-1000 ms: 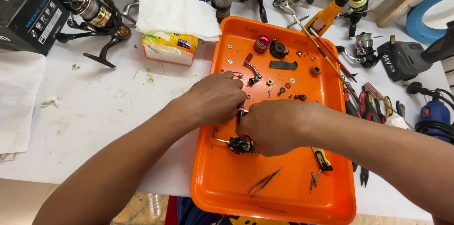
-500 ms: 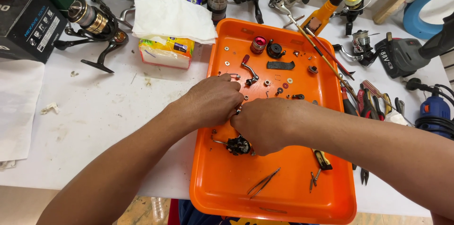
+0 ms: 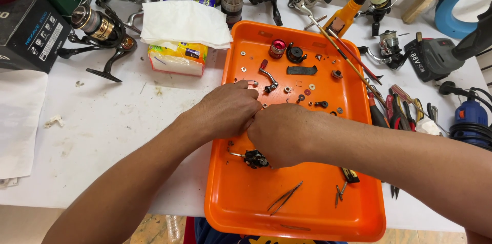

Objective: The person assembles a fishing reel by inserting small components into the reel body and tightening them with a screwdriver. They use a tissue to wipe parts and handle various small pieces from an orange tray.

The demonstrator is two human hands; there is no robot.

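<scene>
My left hand (image 3: 225, 110) and my right hand (image 3: 287, 134) meet fingertip to fingertip over the middle of an orange tray (image 3: 307, 213). Both are closed on a small reel part that their fingers almost wholly hide. Just below my right hand lies a black reel mechanism (image 3: 254, 159). Farther up the tray are a crank handle (image 3: 266, 76), a red knob (image 3: 277, 48), a black spool (image 3: 295, 53) and several washers and screws. Tweezers (image 3: 284, 196) lie near the tray's front edge.
A tissue pack (image 3: 179, 44) and a spinning reel (image 3: 100, 28) sit left of the tray, with a black box (image 3: 25, 28) at the far left. Pliers (image 3: 400, 110), a blue power tool (image 3: 469, 116) and a cordless tool (image 3: 435, 57) lie on the right. More reels line the back.
Both hands have stayed at the tray's middle and drawn closer together. The small dark part seen between them earlier is now covered by the fingers.
</scene>
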